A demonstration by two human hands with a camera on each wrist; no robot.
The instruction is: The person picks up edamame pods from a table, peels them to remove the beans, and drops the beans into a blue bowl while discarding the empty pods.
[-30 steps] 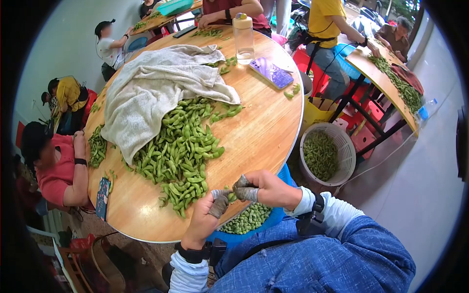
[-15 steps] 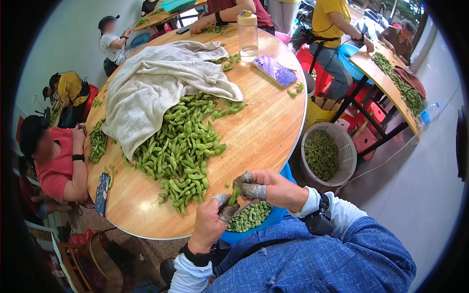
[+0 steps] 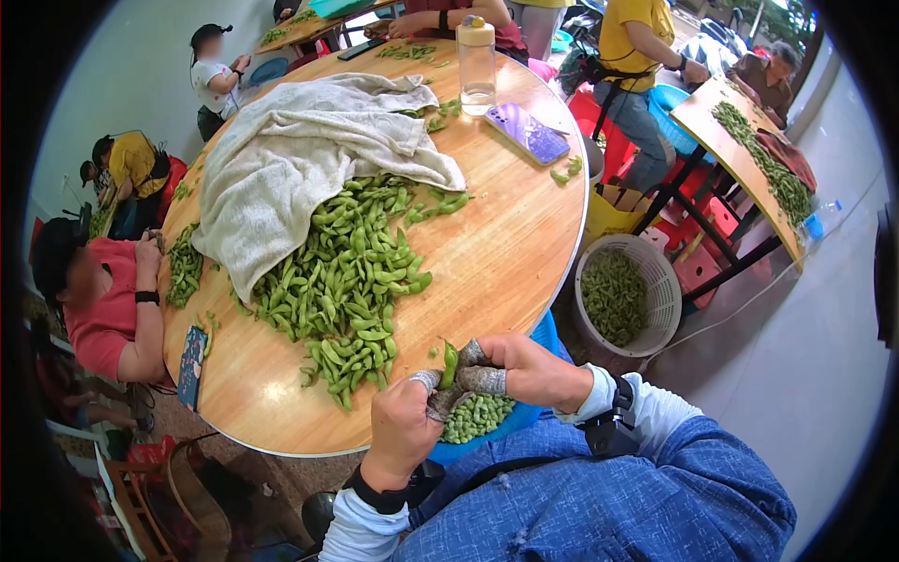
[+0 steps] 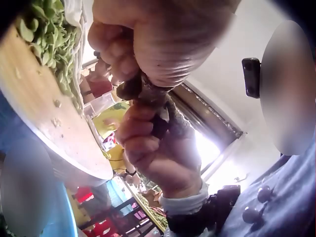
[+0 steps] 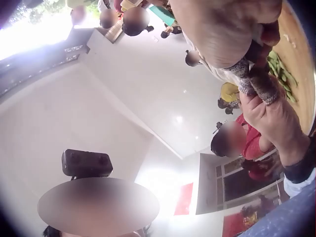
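Edamame pod (image 3: pixel 449 363) upright, tip up, pinched between fingers (image 3: pixel 479 378) of both hands.

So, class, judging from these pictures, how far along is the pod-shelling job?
Done: a blue tub at the table edge holds shelled beans, and a white basket on the floor holds more green pods or shells.
In hand: the left hand and right hand pinch one pod over the tub.
Left: a large pile of pods on the round table, partly under a towel.
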